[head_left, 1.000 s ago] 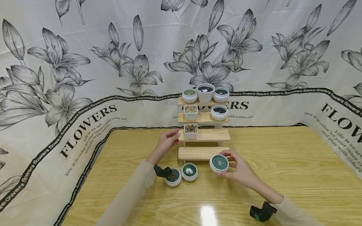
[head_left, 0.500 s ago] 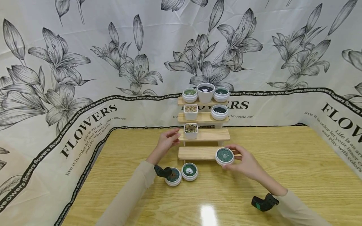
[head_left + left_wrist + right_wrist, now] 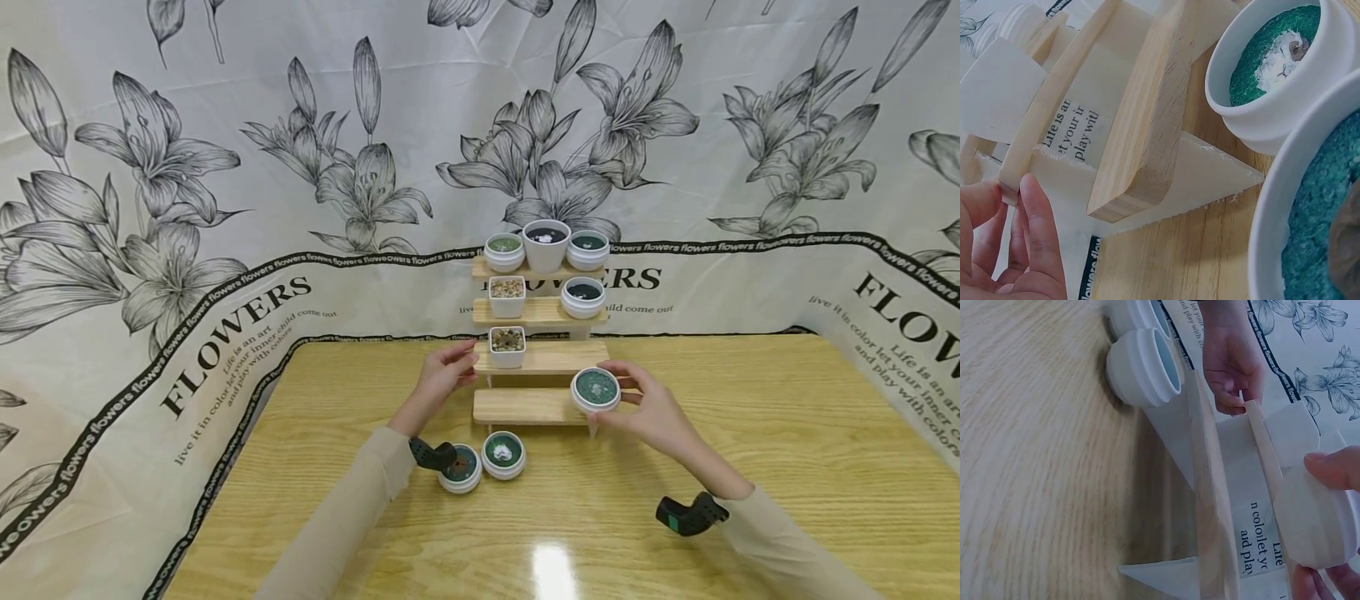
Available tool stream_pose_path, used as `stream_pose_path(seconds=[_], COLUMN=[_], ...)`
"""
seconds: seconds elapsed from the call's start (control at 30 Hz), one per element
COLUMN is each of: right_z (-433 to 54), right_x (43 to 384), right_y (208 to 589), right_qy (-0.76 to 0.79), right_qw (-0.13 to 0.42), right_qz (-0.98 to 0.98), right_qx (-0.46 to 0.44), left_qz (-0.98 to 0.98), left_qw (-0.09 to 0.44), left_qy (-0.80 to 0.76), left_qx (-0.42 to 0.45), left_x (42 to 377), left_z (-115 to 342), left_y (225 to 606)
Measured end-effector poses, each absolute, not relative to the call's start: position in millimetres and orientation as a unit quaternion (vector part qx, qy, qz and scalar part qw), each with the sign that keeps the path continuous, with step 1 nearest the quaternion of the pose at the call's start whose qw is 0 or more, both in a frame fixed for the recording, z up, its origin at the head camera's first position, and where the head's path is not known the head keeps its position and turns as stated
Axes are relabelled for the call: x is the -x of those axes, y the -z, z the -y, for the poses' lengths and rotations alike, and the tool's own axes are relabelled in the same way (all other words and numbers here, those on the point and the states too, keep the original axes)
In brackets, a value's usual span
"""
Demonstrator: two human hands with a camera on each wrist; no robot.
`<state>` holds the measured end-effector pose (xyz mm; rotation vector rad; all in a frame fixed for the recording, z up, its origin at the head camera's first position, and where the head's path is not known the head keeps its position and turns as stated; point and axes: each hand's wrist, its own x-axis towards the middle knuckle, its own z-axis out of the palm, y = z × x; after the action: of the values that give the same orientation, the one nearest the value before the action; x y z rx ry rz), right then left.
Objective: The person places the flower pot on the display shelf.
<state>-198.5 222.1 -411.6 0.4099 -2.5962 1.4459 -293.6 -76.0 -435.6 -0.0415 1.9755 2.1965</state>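
My right hand (image 3: 651, 417) grips a round white pot (image 3: 596, 389) with speckled green filling, thumb below and fingers on its far side. The pot is in the air over the right end of the lowest step of a wooden tiered stand (image 3: 525, 407). In the right wrist view the pot (image 3: 1313, 519) is seen from its side, near the steps. My left hand (image 3: 442, 379) pinches the left corner of the second step from the bottom; thumb and fingers (image 3: 1040, 219) show on it in the left wrist view. A square pebble-filled pot (image 3: 507, 348) stands on that step.
Two round pots, one with white-topped green filling (image 3: 503, 455) and one with a brown piece on teal (image 3: 460, 469), stand on the table before the stand. Higher steps hold a gravel pot (image 3: 507, 297), a dark-filled pot (image 3: 582, 297) and a taller pot (image 3: 546, 246) between two round ones.
My right hand has carried the round pot from in front of the lowest step rightward, then farther back and over the stand. My left hand has stayed at the step's corner.
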Motion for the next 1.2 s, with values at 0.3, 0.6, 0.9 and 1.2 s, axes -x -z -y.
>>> stream_pose_path(seconds=[0.3, 0.6, 0.9, 1.2], right_z=[-215.1, -213.8, -212.9, -210.6], right_x=[207.7, 220.7, 232.7, 240.6], right_y=[397.9, 390.9, 390.1, 395.8], right_qy=[-0.494, -0.505, -0.513, -0.509], right_qw=[0.097, 0.104, 0.099, 0.103], right_qz=[0.857, 0.851, 0.846, 0.850], right_qx=[-0.115, -0.104, -0.102, -0.087], left_qz=[-0.668, -0.668, -0.666, -0.667], left_qw=[0.095, 0.095, 0.090, 0.089], left_qy=[-0.738, -0.738, -0.741, -0.739], left_qx=[0.014, 0.013, 0.008, 0.009], left_x=[294.0, 293.1, 294.1, 294.0], left_z=[75.8, 75.0, 74.7, 75.8], left_y=[435.4, 435.2, 435.5, 436.7])
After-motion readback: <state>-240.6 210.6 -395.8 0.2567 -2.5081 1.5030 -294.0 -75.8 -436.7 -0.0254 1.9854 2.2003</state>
